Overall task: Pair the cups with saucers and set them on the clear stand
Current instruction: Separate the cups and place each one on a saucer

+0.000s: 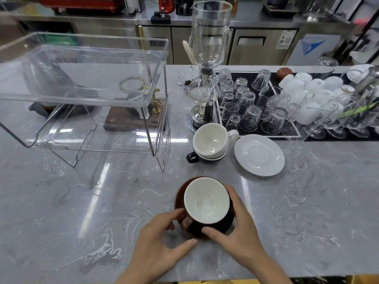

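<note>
Hands meet low on my head view: left hand (158,240) fingers curled at the brown cup (206,203) handle, right hand (240,226) wrapped round its side, cup seated on the brown saucer (178,196) on the marble counter (82,201).

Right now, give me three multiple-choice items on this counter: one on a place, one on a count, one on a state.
1. Where does the empty white saucer lie?
A. right of the stacked cups
B. on the clear stand
C. under the brown cup

2. How many cups are stacked?
A. one
B. two
C. four

3. The brown cup is:
A. upside down
B. full of coffee
C. upright and empty, on a brown saucer

Key: 1 A, it lies on the counter beside the stack. 2 B, a white cup sits in a dark one. 3 C, its white inside shows bare, left hand and right hand around it.
</note>
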A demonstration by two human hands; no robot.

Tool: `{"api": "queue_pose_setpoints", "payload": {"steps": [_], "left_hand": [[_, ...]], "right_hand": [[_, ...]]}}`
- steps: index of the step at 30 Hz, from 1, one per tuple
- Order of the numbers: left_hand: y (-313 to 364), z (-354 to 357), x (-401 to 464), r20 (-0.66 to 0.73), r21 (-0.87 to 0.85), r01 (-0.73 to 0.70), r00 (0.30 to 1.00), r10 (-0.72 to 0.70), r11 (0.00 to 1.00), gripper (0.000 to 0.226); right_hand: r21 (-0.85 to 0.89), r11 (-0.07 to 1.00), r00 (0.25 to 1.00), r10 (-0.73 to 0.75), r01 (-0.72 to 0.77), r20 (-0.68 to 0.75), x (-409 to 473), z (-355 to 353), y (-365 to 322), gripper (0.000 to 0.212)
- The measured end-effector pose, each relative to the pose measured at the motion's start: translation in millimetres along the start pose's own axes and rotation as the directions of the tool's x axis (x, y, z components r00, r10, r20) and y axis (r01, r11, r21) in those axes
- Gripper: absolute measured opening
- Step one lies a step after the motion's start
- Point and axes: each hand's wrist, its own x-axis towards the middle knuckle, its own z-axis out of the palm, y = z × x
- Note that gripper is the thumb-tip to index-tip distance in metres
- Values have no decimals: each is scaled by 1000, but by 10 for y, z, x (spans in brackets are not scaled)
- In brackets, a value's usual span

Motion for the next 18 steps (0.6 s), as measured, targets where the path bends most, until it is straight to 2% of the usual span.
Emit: {"api": "queue_pose_setpoints", "payload": {"steps": [2, 8, 12, 16, 18], "left_hand": [[7, -26, -3, -19, -15, -2, 1000, 2, 1000, 63], [123, -44, 179, -142, -133, 9, 989, -28, 991, 45], [240, -71, 405, -155, -131, -15, 988, -5, 991, 46], [343, -65, 653, -193, -129, -33, 981, 8, 991, 46], [398, -52, 772, -203, -127, -43, 979, 16, 991, 43]], "right_hand": [[5, 1000, 1000, -17, 17, -17, -18, -34, 24, 94], [5, 1000, 989, -10, 11, -148, 88, -196, 31, 75], [17, 999, 972, -45, 50, -230, 267, -328, -32, 63], [-77, 992, 944, -122, 104, -305, 427, -439, -3, 42], [-99, 989, 932, -139, 112, -333, 509, -488, 10, 39]]}}
